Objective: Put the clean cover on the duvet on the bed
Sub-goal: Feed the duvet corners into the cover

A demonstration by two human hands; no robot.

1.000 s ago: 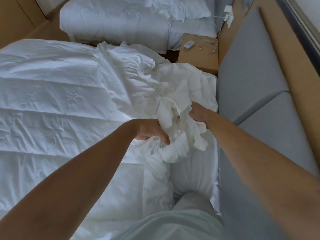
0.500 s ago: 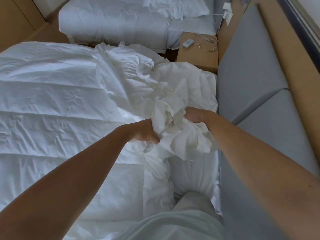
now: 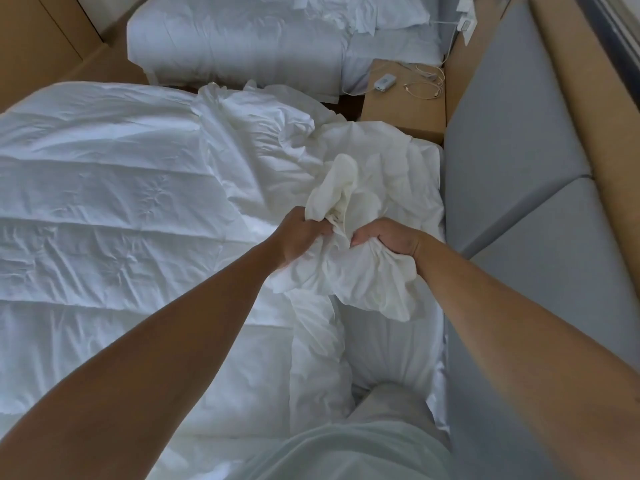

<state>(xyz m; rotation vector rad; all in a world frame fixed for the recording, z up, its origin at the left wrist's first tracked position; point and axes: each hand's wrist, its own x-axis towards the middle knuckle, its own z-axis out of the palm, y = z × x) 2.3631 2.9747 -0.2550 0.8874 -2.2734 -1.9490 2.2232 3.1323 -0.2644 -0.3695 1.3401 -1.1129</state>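
A white quilted duvet (image 3: 104, 209) lies spread over the bed, filling the left half of the view. A crumpled white cover (image 3: 360, 271) is bunched at the bed's right side, near the grey headboard. My left hand (image 3: 298, 237) and my right hand (image 3: 388, 237) both grip gathered folds of this cover, close together, a little above the bed. A loose flap of the cover stands up between and above the hands. More of the cover trails away over the duvet toward the far edge.
A grey padded headboard (image 3: 519, 150) runs along the right. A wooden nightstand (image 3: 405, 109) with a small white device (image 3: 384, 81) and cables stands beyond the bed. A second white bed (image 3: 242, 39) lies at the top. My knee (image 3: 391, 407) rests on the bed.
Both hands have worked along the bunched cover and regripped it closer together. A flap of cover now stands up above them, and a bunch hangs below my right hand.
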